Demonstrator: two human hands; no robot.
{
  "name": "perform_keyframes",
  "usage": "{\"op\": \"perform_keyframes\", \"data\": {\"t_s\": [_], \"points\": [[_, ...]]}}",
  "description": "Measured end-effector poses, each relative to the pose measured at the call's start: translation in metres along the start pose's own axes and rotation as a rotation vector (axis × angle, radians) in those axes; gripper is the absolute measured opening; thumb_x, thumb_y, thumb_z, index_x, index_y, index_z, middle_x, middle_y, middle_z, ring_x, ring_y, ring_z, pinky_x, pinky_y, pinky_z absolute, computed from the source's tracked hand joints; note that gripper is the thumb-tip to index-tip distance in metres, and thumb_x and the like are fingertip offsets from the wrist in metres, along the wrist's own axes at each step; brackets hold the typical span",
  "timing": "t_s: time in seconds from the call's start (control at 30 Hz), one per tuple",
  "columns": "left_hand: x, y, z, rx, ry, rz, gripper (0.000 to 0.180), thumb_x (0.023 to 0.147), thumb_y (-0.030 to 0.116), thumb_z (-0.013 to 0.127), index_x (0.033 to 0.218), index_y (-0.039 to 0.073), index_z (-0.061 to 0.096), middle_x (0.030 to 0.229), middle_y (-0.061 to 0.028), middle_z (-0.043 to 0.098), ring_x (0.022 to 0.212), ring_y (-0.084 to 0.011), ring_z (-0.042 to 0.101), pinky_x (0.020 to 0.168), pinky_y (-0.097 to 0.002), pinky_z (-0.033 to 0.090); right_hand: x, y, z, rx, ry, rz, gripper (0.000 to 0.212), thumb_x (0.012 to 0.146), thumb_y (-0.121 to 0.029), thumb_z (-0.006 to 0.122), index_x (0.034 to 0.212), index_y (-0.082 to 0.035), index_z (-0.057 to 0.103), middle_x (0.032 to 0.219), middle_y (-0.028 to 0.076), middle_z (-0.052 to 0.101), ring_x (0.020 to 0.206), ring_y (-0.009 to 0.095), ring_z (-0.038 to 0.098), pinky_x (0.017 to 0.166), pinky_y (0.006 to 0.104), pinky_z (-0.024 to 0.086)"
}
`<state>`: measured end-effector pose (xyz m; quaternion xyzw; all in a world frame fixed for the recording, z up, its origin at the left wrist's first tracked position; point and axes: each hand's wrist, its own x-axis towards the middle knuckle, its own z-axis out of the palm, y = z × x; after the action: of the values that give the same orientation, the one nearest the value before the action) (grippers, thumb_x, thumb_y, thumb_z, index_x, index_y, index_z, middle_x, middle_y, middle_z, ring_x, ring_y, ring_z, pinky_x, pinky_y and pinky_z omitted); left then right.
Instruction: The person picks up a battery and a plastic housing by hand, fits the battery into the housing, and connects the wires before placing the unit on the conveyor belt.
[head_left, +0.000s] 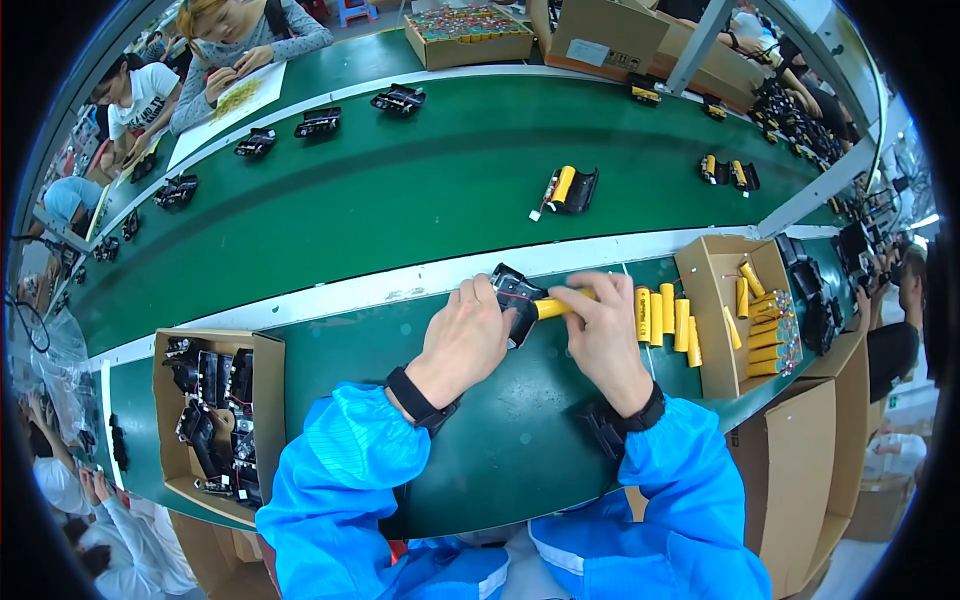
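My left hand is closed around a black plastic housing with a thin red wire. A yellow cylindrical battery reaches from the housing toward my right hand, whose fingers are bent over its other end. Whether the battery's inner end sits inside the housing is hard to see. Just right of my right hand, several yellow batteries stand in a loose row on the green bench. Beyond them is a cardboard box holding more yellow batteries. A dark wristband circles each of my wrists.
An open cardboard box of black housings stands at left. Beyond a white rail, a green conveyor belt carries spaced assemblies, one black with a yellow battery. Co-workers sit at the far side. A grey metal post rises at right.
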<state>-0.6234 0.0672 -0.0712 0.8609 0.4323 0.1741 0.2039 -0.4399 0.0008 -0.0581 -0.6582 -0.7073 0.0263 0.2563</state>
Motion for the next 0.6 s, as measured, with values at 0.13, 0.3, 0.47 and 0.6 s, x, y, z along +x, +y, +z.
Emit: {"op": "perform_keyframes", "data": {"t_s": [0.13, 0.3, 0.47, 0.6], "points": [[-0.004, 0.003, 0.001, 0.029, 0.019, -0.042, 0.042, 0.086, 0.021, 0.066, 0.105, -0.010, 0.046, 0.095, -0.0230, 0.058, 0.087, -0.0356, 0.064, 0.065, -0.0395, 0.056, 0.005, 0.003, 0.007, 0.025, 0.111, -0.018, 0.037, 0.072, 0.000, 0.072, 0.109, -0.005, 0.069, 0.122, 0.018, 0.059, 0.102, 0.032, 0.060, 0.085, 0.0373, 0.050], [-0.004, 0.004, -0.002, -0.028, -0.012, -0.090, 0.042, 0.090, 0.023, 0.061, 0.108, -0.011, 0.045, 0.096, -0.0253, 0.059, 0.088, -0.0400, 0.064, 0.067, -0.0443, 0.055, 0.004, -0.008, 0.006, 0.297, 0.018, 0.047, 0.037, 0.072, -0.006, 0.076, 0.109, -0.006, 0.070, 0.132, 0.022, 0.054, 0.114, 0.036, 0.059, 0.096, 0.0382, 0.047], [-0.007, 0.002, -0.003, -0.004, 0.034, -0.077, 0.040, 0.085, 0.021, 0.065, 0.103, -0.010, 0.046, 0.093, -0.0234, 0.059, 0.085, -0.0379, 0.065, 0.065, -0.0425, 0.056, 0.010, -0.014, 0.010, 0.338, 0.013, -0.001, 0.038, 0.074, -0.011, 0.077, 0.110, -0.004, 0.068, 0.135, 0.024, 0.052, 0.114, 0.034, 0.060, 0.097, 0.0373, 0.046], [-0.007, -0.006, 0.004, 0.014, 0.009, -0.040, 0.044, 0.082, 0.019, 0.068, 0.107, -0.010, 0.047, 0.097, -0.0232, 0.058, 0.088, -0.0362, 0.064, 0.067, -0.0410, 0.056, 0.014, -0.036, 0.031, 0.488, 0.183, -0.053, 0.035, 0.077, -0.010, 0.075, 0.110, -0.003, 0.068, 0.136, 0.024, 0.051, 0.115, 0.034, 0.059, 0.096, 0.0366, 0.047]]}}
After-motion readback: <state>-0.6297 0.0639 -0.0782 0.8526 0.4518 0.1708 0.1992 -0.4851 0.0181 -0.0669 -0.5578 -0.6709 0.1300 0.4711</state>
